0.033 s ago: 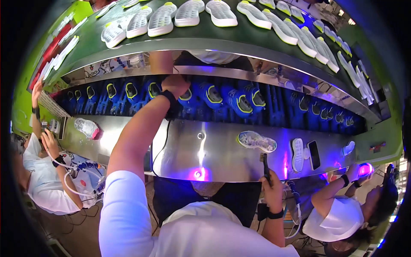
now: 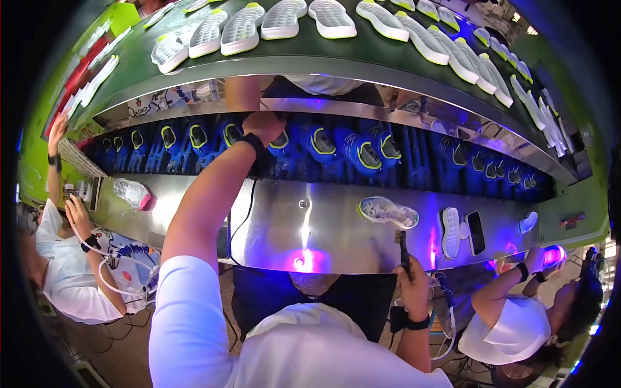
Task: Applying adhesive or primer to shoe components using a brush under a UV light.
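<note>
My left hand (image 2: 264,124) reaches forward over the row of blue shoes, at the lower edge of the metal ledge. A blue shoe with a lime collar (image 2: 279,143) is just below it. The fingers point away from me and are hidden, so any hold does not show. My right hand (image 2: 414,284) is wrapped round the dark handle of a small brush (image 2: 403,251), near the bench's front edge. Its bristle end points up, just below a white shoe sole (image 2: 388,213) with a lime edge, which lies on the metal bench (image 2: 336,239).
White soles (image 2: 333,19) line the green upper conveyor (image 2: 362,55). On the bench are another sole (image 2: 450,233), a phone (image 2: 475,233) and a white-and-pink shoe piece (image 2: 131,193). Co-workers sit at the left (image 2: 71,271) and the right (image 2: 511,323). A black cable (image 2: 243,223) crosses the bench.
</note>
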Available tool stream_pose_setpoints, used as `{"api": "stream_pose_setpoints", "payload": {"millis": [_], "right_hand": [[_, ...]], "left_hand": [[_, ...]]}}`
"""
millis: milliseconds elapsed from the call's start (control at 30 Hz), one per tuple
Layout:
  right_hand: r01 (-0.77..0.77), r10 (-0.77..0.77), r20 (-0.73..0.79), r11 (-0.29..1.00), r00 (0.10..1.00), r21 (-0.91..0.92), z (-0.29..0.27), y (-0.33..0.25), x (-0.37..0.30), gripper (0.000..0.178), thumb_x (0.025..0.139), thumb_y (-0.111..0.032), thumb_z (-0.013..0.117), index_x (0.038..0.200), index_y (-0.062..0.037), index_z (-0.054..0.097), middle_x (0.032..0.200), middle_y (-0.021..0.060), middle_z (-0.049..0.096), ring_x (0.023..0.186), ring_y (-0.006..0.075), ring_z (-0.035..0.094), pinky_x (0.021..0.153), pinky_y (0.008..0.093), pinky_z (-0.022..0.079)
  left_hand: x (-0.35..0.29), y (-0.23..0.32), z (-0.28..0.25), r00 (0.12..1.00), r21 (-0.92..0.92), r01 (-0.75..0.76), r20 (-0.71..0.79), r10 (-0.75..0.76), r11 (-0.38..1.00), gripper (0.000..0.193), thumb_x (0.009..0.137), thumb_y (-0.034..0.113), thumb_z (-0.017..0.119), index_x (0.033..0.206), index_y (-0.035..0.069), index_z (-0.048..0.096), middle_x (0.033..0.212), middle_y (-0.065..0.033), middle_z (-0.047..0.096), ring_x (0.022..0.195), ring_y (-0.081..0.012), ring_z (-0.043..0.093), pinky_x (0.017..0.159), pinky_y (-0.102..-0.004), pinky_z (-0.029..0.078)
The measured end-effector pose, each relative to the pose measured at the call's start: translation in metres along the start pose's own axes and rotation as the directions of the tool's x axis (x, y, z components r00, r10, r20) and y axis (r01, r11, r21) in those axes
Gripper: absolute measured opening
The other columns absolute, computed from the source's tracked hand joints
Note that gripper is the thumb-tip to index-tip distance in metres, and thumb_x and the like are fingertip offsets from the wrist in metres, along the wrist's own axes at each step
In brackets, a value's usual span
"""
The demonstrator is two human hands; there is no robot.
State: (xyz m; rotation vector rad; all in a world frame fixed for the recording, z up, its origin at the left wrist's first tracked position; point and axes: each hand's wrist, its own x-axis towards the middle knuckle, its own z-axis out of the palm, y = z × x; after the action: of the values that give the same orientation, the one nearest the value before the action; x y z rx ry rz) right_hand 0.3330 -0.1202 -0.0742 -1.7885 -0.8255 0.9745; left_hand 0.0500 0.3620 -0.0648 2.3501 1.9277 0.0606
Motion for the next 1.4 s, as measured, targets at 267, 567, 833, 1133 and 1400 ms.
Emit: {"api": "stream_pose_setpoints", "payload": {"millis": [267, 567, 833, 1133, 1400], "right_hand": [[0.016, 0.000, -0.112, 0.991, 0.994, 0.136, -0.016, 0.001, 0.001, 0.041, 0.094, -0.003, 0.064, 0.135, -0.0029, 0.059, 0.080, -0.0014, 0.062, 0.061, 0.0051, 0.050, 0.055, 0.0229, 0.042], [0.207, -0.197, -0.137, 0.977, 0.971, 0.060, -0.016, -0.011, -0.020, 0.049, 0.096, -0.006, 0.067, 0.143, -0.0002, 0.052, 0.093, 0.0013, 0.064, 0.076, 0.0072, 0.060, 0.066, 0.0227, 0.049], [0.246, -0.241, -0.080, 0.967, 0.967, 0.063, -0.006, -0.005, -0.035, 0.038, 0.095, -0.007, 0.068, 0.133, -0.0006, 0.063, 0.109, 0.0118, 0.074, 0.088, 0.0107, 0.066, 0.084, 0.0288, 0.054], [0.304, -0.308, 0.072, 0.951, 0.949, 0.058, 0.016, -0.068, -0.024, 0.041, 0.096, -0.004, 0.066, 0.136, -0.0007, 0.061, 0.114, 0.0089, 0.072, 0.102, 0.0134, 0.065, 0.092, 0.0290, 0.049], [0.435, -0.418, 0.236, 0.900, 0.877, -0.023, 0.045, -0.119, -0.060, 0.042, 0.093, -0.003, 0.069, 0.135, -0.0023, 0.063, 0.104, 0.0074, 0.069, 0.092, 0.0149, 0.064, 0.083, 0.0270, 0.050]], "left_hand": [[0.063, 0.029, 0.063, 0.967, 0.156, -0.086, -0.223, 0.120, 0.984, 0.043, 0.093, 0.039, 0.056, 0.126, 0.014, 0.068, 0.128, -0.0163, 0.068, 0.117, -0.0355, 0.065, 0.092, -0.0488, 0.053], [0.055, 0.079, 0.082, 0.936, 0.114, -0.277, 0.259, 0.240, 0.954, 0.040, 0.095, 0.031, 0.052, 0.127, 0.010, 0.064, 0.119, -0.0193, 0.070, 0.108, -0.0362, 0.069, 0.084, -0.0526, 0.058], [-0.139, 0.007, -0.008, 0.936, -0.948, 0.257, 0.292, 0.198, 0.186, 0.051, 0.094, 0.044, 0.070, 0.122, 0.002, 0.061, 0.102, -0.0060, 0.069, 0.085, -0.0167, 0.070, 0.074, -0.0293, 0.057], [-0.323, 0.030, -0.067, 0.775, -0.670, -0.631, -0.551, 0.308, 0.391, 0.068, 0.075, 0.011, 0.087, 0.135, 0.001, 0.056, 0.127, -0.0155, 0.064, 0.119, -0.0305, 0.064, 0.101, -0.0415, 0.053], [-0.369, 0.010, -0.085, 0.346, -0.182, -0.928, -0.747, 0.568, 0.325, 0.040, 0.074, 0.011, 0.080, 0.113, 0.010, 0.074, 0.118, -0.0118, 0.067, 0.114, -0.0385, 0.066, 0.097, -0.0501, 0.058]]}}
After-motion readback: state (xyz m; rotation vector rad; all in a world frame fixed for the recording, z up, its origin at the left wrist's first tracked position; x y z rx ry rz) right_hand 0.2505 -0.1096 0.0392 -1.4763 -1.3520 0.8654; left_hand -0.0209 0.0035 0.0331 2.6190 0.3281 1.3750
